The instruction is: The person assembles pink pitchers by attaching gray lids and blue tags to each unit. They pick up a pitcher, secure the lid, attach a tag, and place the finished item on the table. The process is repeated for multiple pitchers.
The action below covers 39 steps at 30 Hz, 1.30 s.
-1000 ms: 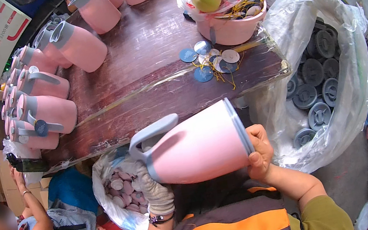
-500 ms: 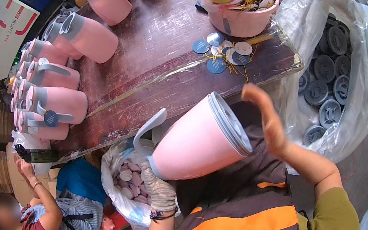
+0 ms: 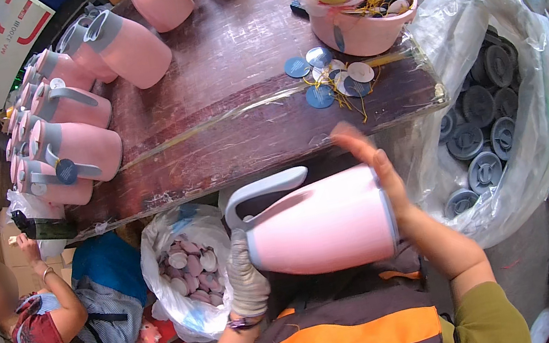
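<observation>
A pink jug with a grey handle (image 3: 321, 228) lies sideways in front of my apron, its wide base to the right. My left hand (image 3: 246, 284), in a pale glove, is closed round the jug's narrow end below the handle. At the grey-rimmed base is my bare right hand (image 3: 389, 177), palm against or very near it. Its fingers are stretched out and blurred at the tips. Above my right hand, round blue and white tags on yellow strings (image 3: 330, 79) lie near the table's corner.
Pink jugs (image 3: 131, 46) stand on the dark table (image 3: 231, 94), left and back. A pink tub (image 3: 360, 31) sits back right. A plastic bag of grey lids (image 3: 545, 124) is right; a bag of pink discs (image 3: 165, 301) is below the table edge. Another person (image 3: 60, 312) is left.
The jug has turned so its base faces right and its end is hidden. My right hand has come in to the base from apart. My view has shifted slightly.
</observation>
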### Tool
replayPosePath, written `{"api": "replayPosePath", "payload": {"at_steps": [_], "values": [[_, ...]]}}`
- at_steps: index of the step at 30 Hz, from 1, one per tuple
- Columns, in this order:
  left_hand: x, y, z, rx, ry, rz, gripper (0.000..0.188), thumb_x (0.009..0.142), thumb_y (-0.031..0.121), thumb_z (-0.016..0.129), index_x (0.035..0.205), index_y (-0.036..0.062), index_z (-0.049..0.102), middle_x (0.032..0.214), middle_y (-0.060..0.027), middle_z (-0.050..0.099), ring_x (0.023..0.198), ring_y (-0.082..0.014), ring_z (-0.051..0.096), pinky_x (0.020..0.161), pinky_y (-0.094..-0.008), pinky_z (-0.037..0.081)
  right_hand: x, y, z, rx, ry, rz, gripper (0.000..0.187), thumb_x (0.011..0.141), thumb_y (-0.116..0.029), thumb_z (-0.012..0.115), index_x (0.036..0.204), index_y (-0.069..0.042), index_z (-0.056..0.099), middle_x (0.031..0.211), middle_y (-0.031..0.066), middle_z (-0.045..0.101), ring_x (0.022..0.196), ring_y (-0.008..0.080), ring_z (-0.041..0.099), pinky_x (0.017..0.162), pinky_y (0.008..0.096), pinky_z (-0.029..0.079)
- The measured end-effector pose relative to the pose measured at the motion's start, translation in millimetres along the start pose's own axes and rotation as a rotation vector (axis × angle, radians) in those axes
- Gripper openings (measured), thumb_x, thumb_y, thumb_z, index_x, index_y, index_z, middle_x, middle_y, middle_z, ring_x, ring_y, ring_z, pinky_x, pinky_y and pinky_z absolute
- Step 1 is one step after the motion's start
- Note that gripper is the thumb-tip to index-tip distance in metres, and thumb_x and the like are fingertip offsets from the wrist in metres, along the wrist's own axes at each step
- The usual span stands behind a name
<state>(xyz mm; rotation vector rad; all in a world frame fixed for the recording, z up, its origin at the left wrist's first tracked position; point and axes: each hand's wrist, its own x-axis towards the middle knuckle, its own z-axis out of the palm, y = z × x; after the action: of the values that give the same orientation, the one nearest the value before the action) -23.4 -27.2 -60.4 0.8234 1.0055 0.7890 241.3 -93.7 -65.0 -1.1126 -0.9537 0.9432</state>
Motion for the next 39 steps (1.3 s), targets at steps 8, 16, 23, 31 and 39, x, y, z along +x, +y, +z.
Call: {"api": "replayPosePath", "payload": {"at_steps": [8,16,23,31,39], "values": [[12.0,-20.2,-24.5,-0.364,0.061,-0.150,0.045,0.090,0.037,0.063,0.119,0.0022,0.055,0.111,-0.0079,0.063,0.102,-0.0191,0.059,0.093,-0.0328,0.046,6.2,-1.2,3.3,0.020,0.181,0.137,0.066,0.099,-0.054,0.029,0.143,-0.006,0.037,0.144,0.0101,0.042,0.136,0.0212,0.034,0.112,0.0359,0.019],[31.8,-24.2,-43.5,-0.398,-0.019,-0.070,0.058,0.089,0.046,0.061,0.129,0.0047,0.050,0.127,-0.0097,0.056,0.115,-0.0235,0.053,0.104,-0.0406,0.040,-34.5,28.7,32.1,0.107,0.217,0.269,0.051,0.099,-0.034,0.048,0.136,0.000,0.038,0.125,0.0070,0.049,0.115,0.0127,0.045,0.099,0.0279,0.035],[75.1,-14.8,-105.7,-0.083,-0.108,-0.075,0.064,0.083,0.044,0.069,0.130,0.0046,0.049,0.131,-0.0082,0.052,0.119,-0.0219,0.049,0.105,-0.0385,0.037,-16.0,12.1,10.1,-0.088,0.024,-0.095,0.032,0.099,-0.027,0.049,0.099,0.001,0.064,0.105,0.0114,0.063,0.100,0.0224,0.058,0.088,0.0298,0.045],[90.6,107.7,11.0,0.917,-0.741,0.531,0.037,0.062,0.024,0.081,0.082,-0.0044,0.069,0.129,-0.0202,0.055,0.113,-0.0263,0.057,0.097,-0.0344,0.042,155.0,20.4,-12.7,-1.293,0.153,-0.396,0.027,0.086,-0.023,0.062,0.105,-0.003,0.061,0.103,0.0148,0.063,0.099,0.0327,0.059,0.087,0.0415,0.046],[127.4,28.7,34.4,0.901,-0.831,0.736,0.044,0.058,0.031,0.084,0.086,0.0022,0.067,0.125,-0.0174,0.054,0.122,-0.0346,0.048,0.103,-0.0420,0.036,228.3,40.3,-36.8,-1.417,0.121,-0.085,0.035,0.080,-0.026,0.070,0.101,-0.001,0.059,0.092,0.0171,0.066,0.089,0.0384,0.063,0.079,0.0439,0.050]]}}
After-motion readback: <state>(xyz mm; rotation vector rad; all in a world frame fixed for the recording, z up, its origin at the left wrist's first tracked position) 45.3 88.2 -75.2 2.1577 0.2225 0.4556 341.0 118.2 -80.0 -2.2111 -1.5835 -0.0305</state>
